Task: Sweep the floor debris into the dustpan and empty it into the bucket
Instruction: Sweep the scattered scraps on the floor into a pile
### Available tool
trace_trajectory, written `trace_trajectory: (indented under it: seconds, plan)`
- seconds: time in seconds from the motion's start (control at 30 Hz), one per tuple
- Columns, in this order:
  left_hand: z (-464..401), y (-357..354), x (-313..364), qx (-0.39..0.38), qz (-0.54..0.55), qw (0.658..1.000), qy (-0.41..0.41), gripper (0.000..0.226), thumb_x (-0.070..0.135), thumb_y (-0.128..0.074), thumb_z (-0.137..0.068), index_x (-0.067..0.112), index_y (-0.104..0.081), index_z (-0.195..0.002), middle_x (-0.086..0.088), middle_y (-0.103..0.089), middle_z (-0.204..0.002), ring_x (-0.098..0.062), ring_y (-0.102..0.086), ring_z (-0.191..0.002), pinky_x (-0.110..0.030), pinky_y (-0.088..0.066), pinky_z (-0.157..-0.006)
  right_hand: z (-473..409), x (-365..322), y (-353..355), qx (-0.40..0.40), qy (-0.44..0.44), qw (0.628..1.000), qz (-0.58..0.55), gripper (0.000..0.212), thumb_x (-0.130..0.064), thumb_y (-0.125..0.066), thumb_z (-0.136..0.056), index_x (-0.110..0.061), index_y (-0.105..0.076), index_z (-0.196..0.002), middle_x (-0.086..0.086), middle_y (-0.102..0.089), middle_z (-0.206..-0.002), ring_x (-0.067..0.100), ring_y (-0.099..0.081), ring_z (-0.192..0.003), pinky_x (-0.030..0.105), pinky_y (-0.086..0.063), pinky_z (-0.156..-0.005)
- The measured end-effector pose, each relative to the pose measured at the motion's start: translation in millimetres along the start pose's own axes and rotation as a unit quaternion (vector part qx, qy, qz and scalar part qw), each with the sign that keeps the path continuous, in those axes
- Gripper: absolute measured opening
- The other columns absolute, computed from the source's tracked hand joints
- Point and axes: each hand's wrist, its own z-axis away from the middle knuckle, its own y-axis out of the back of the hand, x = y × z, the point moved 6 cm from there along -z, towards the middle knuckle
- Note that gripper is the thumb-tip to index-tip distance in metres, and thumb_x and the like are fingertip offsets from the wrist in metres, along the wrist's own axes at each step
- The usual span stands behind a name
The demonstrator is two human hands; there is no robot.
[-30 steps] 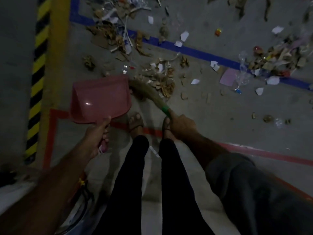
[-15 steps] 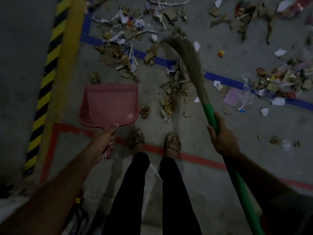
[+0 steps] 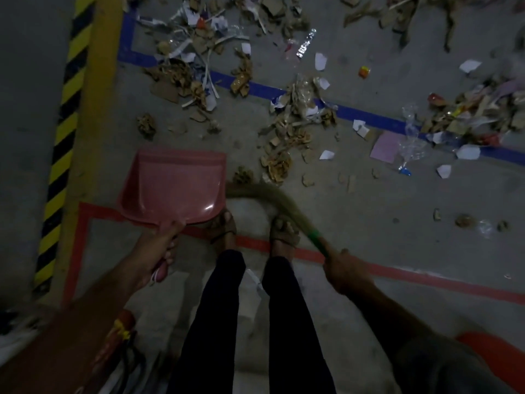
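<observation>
Your left hand (image 3: 154, 253) grips the handle of the pink plastic dustpan (image 3: 173, 186), fingers curled round it, and the pan lies on the grey concrete floor (image 3: 369, 217) with its open mouth facing away from you, just ahead of your left sandalled foot (image 3: 224, 226). Your right hand (image 3: 345, 273) is closed round the green handle of the straw-bristled broom (image 3: 272, 199), whose blurred bristles arc in front of your feet, tips close to the dustpan's right edge. Scattered cardboard and paper scraps (image 3: 279, 143) lie just beyond the bristles, across the blue floor tape (image 3: 366, 116). A red tape line (image 3: 426, 275) runs under your feet.
</observation>
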Motion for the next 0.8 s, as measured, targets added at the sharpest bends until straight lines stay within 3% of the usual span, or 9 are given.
trace_trajectory:
  seconds: [0.17,0.3,0.43,0.57,0.67,0.8]
  plan:
    - [-10,-32,-6,-0.027,-0.015,1.0,-0.003,0.03,0.035,-0.065,-0.096,0.021,-0.045,-0.079,0.001,-0.033,-0.059,-0.006,-0.029,-0.038,-0.017,-0.026,-0.036,-33,97,50,0.054,-0.122,0.99,-0.05,0.062,-0.034,-0.038,-0.102,-0.04,-0.007,-0.156,0.007,-0.057,-0.081,0.023,-0.058,-0.066,0.031,-0.044,-0.057]
    - [-20,-68,5,-0.048,-0.026,0.998,-0.021,0.032,0.034,-0.063,-0.098,0.021,-0.048,-0.073,0.004,-0.036,-0.055,-0.006,-0.029,-0.04,-0.016,-0.026,-0.038,-71,154,102,0.124,-0.168,0.968,-0.137,0.065,-0.032,-0.042,-0.102,-0.031,-0.011,-0.159,0.028,-0.064,-0.106,0.041,-0.064,-0.086,0.043,-0.053,-0.077]
    - [-29,-107,25,-0.069,-0.014,0.997,-0.025,0.036,0.035,-0.063,-0.097,0.02,-0.046,-0.069,0.004,-0.037,-0.053,-0.006,-0.029,-0.039,-0.016,-0.025,-0.038,-88,188,146,0.195,-0.186,0.923,-0.275,0.065,-0.033,-0.043,-0.1,-0.032,-0.013,-0.157,0.023,-0.067,-0.101,0.038,-0.066,-0.073,0.049,-0.058,-0.074]
    - [-24,-133,53,-0.064,-0.04,0.997,-0.018,0.043,0.039,-0.063,-0.097,0.019,-0.041,-0.066,-0.001,-0.032,-0.052,-0.008,-0.03,-0.036,-0.016,-0.027,-0.037,-57,183,158,0.266,-0.161,0.896,-0.317,0.064,-0.04,-0.046,-0.103,-0.034,-0.013,-0.158,0.022,-0.063,-0.124,0.04,-0.065,-0.087,0.043,-0.053,-0.078]
    - [-16,-147,70,-0.061,-0.012,0.998,-0.023,0.039,0.033,-0.062,-0.099,0.018,-0.042,-0.068,-0.001,-0.031,-0.053,-0.006,-0.03,-0.034,-0.016,-0.028,-0.032,-29,156,140,0.293,-0.094,0.9,-0.31,0.063,-0.039,-0.048,-0.103,-0.037,-0.014,-0.157,0.017,-0.068,-0.111,0.03,-0.064,-0.072,0.037,-0.052,-0.065]
    - [-5,-151,78,-0.06,-0.005,0.998,-0.023,0.037,0.03,-0.059,-0.101,0.02,-0.041,-0.07,0.002,-0.031,-0.053,-0.004,-0.029,-0.034,-0.013,-0.027,-0.033,-2,108,97,0.285,-0.004,0.925,-0.252,0.065,-0.035,-0.052,-0.101,-0.038,-0.019,-0.157,0.013,-0.065,-0.12,0.033,-0.065,-0.095,0.041,-0.054,-0.077]
